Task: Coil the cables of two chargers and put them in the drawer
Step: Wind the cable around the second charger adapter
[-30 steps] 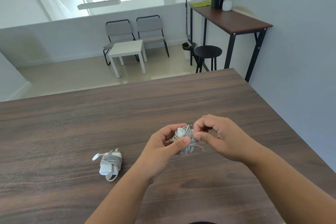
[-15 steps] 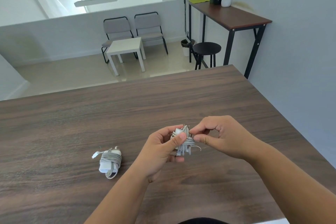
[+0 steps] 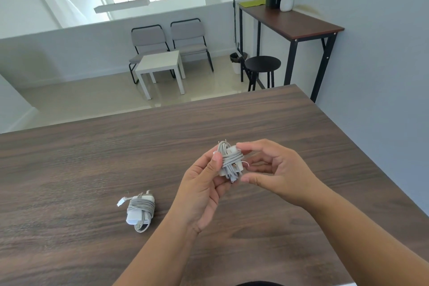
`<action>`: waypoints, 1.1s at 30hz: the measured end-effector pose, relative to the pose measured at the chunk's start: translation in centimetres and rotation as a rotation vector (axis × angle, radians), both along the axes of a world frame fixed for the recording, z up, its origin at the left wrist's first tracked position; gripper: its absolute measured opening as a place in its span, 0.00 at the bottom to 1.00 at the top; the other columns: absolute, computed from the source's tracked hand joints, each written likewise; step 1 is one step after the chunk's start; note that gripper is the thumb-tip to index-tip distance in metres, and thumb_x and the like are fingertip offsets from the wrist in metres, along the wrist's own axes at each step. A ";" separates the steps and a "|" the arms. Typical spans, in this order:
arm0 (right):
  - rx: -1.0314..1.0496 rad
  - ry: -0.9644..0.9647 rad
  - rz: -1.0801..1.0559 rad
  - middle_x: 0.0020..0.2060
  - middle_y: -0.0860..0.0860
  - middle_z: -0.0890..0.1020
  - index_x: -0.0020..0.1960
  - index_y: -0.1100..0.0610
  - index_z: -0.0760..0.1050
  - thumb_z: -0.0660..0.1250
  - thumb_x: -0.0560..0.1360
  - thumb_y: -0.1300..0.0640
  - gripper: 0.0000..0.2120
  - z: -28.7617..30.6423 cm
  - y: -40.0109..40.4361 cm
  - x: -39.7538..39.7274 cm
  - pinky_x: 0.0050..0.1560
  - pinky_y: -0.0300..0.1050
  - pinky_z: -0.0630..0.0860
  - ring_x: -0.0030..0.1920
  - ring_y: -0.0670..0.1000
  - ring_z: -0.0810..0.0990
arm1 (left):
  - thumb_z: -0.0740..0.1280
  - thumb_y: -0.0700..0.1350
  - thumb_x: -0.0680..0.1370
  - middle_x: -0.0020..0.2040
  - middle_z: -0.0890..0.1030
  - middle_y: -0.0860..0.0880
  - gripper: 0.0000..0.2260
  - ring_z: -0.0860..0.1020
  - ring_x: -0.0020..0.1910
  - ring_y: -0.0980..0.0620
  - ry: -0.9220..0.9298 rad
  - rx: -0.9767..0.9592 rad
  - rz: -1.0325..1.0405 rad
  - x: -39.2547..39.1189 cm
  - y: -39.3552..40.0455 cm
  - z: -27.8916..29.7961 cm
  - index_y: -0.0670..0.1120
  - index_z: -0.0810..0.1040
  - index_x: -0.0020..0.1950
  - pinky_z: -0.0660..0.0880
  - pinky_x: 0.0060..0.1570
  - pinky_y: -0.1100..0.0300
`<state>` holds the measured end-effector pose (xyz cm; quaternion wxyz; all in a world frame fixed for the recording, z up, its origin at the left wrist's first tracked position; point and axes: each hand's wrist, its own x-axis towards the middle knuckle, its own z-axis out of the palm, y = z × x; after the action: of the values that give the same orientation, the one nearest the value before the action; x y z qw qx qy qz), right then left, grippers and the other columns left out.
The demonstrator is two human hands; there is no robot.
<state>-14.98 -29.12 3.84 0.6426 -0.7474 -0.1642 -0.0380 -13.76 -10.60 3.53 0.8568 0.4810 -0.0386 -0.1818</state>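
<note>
A white charger wrapped in its grey cable (image 3: 231, 160) is held above the dark wooden table (image 3: 92, 160). My left hand (image 3: 204, 183) grips it from the left, thumb on its side. My right hand (image 3: 271, 167) pinches it from the right, with the forefinger at its top and the thumb under its lower end. A second white charger (image 3: 140, 211), its grey cable coiled round it, lies on the table to the left of my left forearm, a small white plug sticking out at its left. No drawer is in view.
The table's far edge and right corner are in view, with a grey wall close on the right. Beyond stand a white side table (image 3: 162, 62), two grey chairs (image 3: 169, 39), a black stool (image 3: 262, 64) and a tall desk (image 3: 292, 23) with a vase.
My right hand has opened from a tight pinch at the coil's top into a wider hold on top and bottom. The charger has turned more upright and its whole wrapped body now shows.
</note>
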 end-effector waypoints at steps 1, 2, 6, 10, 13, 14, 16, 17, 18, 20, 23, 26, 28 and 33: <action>0.059 0.008 -0.006 0.54 0.50 0.82 0.62 0.51 0.77 0.77 0.66 0.66 0.27 -0.1 0.3 0.0 0.54 0.43 0.79 0.52 0.50 0.83 | 0.64 0.47 0.76 0.59 0.82 0.36 0.21 0.83 0.52 0.43 -0.009 -0.012 0.004 -0.1 -0.1 0.1 0.39 0.75 0.67 0.82 0.49 0.54; 0.111 0.014 -0.017 0.54 0.52 0.82 0.61 0.52 0.78 0.77 0.65 0.67 0.27 -0.2 0.5 -0.1 0.52 0.42 0.79 0.51 0.50 0.83 | 0.65 0.47 0.77 0.59 0.81 0.36 0.21 0.83 0.52 0.44 -0.015 -0.023 0.009 0.0 -0.2 0.1 0.39 0.74 0.68 0.82 0.50 0.54; 0.163 -0.014 -0.048 0.53 0.52 0.82 0.60 0.54 0.79 0.78 0.63 0.66 0.26 -0.4 1.0 0.0 0.48 0.40 0.79 0.50 0.48 0.82 | 0.71 0.51 0.73 0.62 0.80 0.36 0.27 0.83 0.53 0.45 -0.023 -0.042 0.017 0.1 -0.3 0.2 0.40 0.74 0.68 0.81 0.49 0.56; 0.109 -0.114 -0.070 0.53 0.50 0.82 0.60 0.53 0.79 0.78 0.65 0.61 0.25 -0.8 0.9 -0.2 0.49 0.43 0.80 0.50 0.51 0.82 | 0.72 0.52 0.73 0.62 0.79 0.35 0.27 0.81 0.58 0.41 -0.034 -0.040 -0.014 0.0 -0.2 0.2 0.41 0.74 0.68 0.81 0.49 0.54; -0.112 -0.406 -0.177 0.52 0.51 0.81 0.60 0.56 0.79 0.77 0.69 0.57 0.21 -1.0 0.7 -0.2 0.45 0.40 0.81 0.47 0.50 0.82 | 0.69 0.51 0.74 0.63 0.78 0.33 0.26 0.79 0.60 0.37 -0.010 -0.049 -0.030 0.0 -0.3 0.2 0.40 0.74 0.68 0.82 0.50 0.51; -0.190 -0.531 -0.223 0.52 0.52 0.81 0.59 0.59 0.80 0.76 0.70 0.56 0.19 -1.1 0.7 -0.1 0.44 0.40 0.81 0.46 0.48 0.82 | 0.68 0.50 0.74 0.63 0.78 0.33 0.25 0.79 0.59 0.36 -0.002 -0.051 -0.029 -0.1 -0.4 0.2 0.40 0.74 0.68 0.82 0.49 0.52; -0.279 -0.700 -0.315 0.51 0.55 0.80 0.56 0.62 0.81 0.74 0.72 0.58 0.15 -1.3 0.8 0.3 0.43 0.41 0.80 0.45 0.47 0.81 | 0.68 0.50 0.75 0.61 0.79 0.34 0.23 0.80 0.58 0.36 0.009 -0.061 -0.028 -0.5 -0.8 0.1 0.40 0.75 0.66 0.82 0.47 0.54; -0.291 -0.736 -0.351 0.51 0.57 0.79 0.55 0.62 0.82 0.73 0.72 0.59 0.13 -1.3 0.9 0.4 0.43 0.42 0.80 0.45 0.47 0.81 | 0.68 0.49 0.75 0.60 0.80 0.35 0.21 0.81 0.55 0.39 0.018 -0.074 -0.025 -0.7 -1.1 0.0 0.40 0.76 0.65 0.82 0.46 0.54; -0.291 -0.747 -0.369 0.52 0.57 0.79 0.54 0.62 0.82 0.73 0.72 0.60 0.11 -1.3 1.0 0.5 0.44 0.42 0.80 0.45 0.48 0.81 | 0.69 0.49 0.75 0.58 0.81 0.37 0.19 0.82 0.52 0.42 0.029 -0.092 -0.021 -0.9 -1.3 0.0 0.41 0.78 0.63 0.82 0.45 0.55; -0.266 -0.715 -0.354 0.51 0.57 0.79 0.53 0.62 0.82 0.73 0.72 0.60 0.11 -1.1 1.1 0.5 0.44 0.42 0.80 0.48 0.47 0.81 | 0.68 0.48 0.77 0.55 0.82 0.38 0.16 0.83 0.50 0.45 0.041 -0.132 -0.028 -1.1 -1.4 -0.2 0.41 0.79 0.60 0.81 0.44 0.56; -0.182 -0.560 -0.207 0.53 0.56 0.78 0.57 0.60 0.81 0.76 0.69 0.58 0.17 -0.5 0.6 0.2 0.47 0.42 0.81 0.52 0.50 0.80 | 0.67 0.49 0.78 0.57 0.82 0.36 0.17 0.83 0.52 0.43 0.040 -0.127 -0.028 -0.9 -1.2 -0.1 0.40 0.79 0.62 0.82 0.44 0.57; -0.202 -0.424 -0.076 0.59 0.54 0.76 0.63 0.59 0.77 0.78 0.66 0.63 0.26 -0.3 0.0 -0.3 0.54 0.44 0.80 0.58 0.53 0.79 | 0.68 0.50 0.77 0.59 0.80 0.33 0.18 0.82 0.51 0.43 0.044 -0.105 -0.010 -0.7 -1.0 0.0 0.40 0.79 0.62 0.82 0.41 0.57; -0.210 -0.400 -0.061 0.60 0.53 0.75 0.65 0.57 0.76 0.78 0.66 0.64 0.28 -0.3 -0.1 -0.4 0.55 0.47 0.80 0.59 0.54 0.79 | 0.66 0.50 0.79 0.62 0.77 0.31 0.18 0.81 0.52 0.42 0.057 -0.095 -0.014 -0.6 -1.1 -0.1 0.40 0.78 0.63 0.82 0.42 0.57; -0.157 -0.432 -0.076 0.58 0.54 0.77 0.62 0.59 0.78 0.77 0.66 0.66 0.25 -0.4 -0.2 -0.5 0.51 0.45 0.80 0.51 0.54 0.81 | 0.65 0.50 0.78 0.61 0.79 0.32 0.19 0.83 0.50 0.44 0.077 -0.119 -0.062 -0.9 -1.0 -0.2 0.38 0.79 0.62 0.83 0.43 0.56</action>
<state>-15.52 -29.35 3.48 0.5306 -0.7752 -0.2720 -0.2084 -14.67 -11.63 3.35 0.8788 0.4203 -0.0312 -0.2238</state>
